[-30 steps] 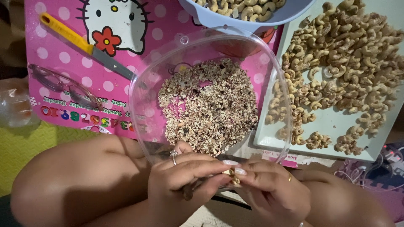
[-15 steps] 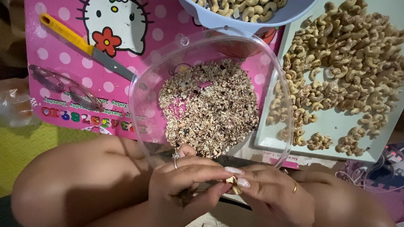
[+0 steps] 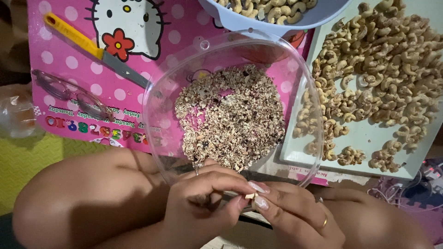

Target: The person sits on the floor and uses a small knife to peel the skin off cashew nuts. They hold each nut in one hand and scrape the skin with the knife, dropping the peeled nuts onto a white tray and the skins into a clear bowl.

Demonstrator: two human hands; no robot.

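We have both hands together just below the near rim of the clear plastic bowl [image 3: 295, 83], and we take that bowl as our landmark for everything else. Our left hand [image 3: 203, 207] and right hand [image 3: 295, 216] meet fingertip to fingertip, pinched narrowly on one small cashew kernel [image 3: 251, 196], which sits between the thumbs and forefingers just beyond the bowl's near edge. To peel it well, we judge it best to keep the nut directly over the rim or a little inside it, so that flaked skin drops onto the heap of husk flakes [image 3: 230, 120] already lying in the bowl's bottom and not onto our knees. A light pinch seems wise, since a kernel this small may snap or slip out under hard pressure; we would roll it between the fingertips and let a nail lift the skin. To the right of the bowl, a pale tray [image 3: 369, 138] carries many unpeeled-looking cashews [image 3: 378, 69], and beyond the bowl's far rim a blue bowl [image 3: 318, 18] holds more nuts. Left of the bowl, on the pink dotted mat [image 3: 60, 55], lie a yellow-handled knife [image 3: 97, 50] and a pair of clear glasses [image 3: 74, 94], well apart from our hands.
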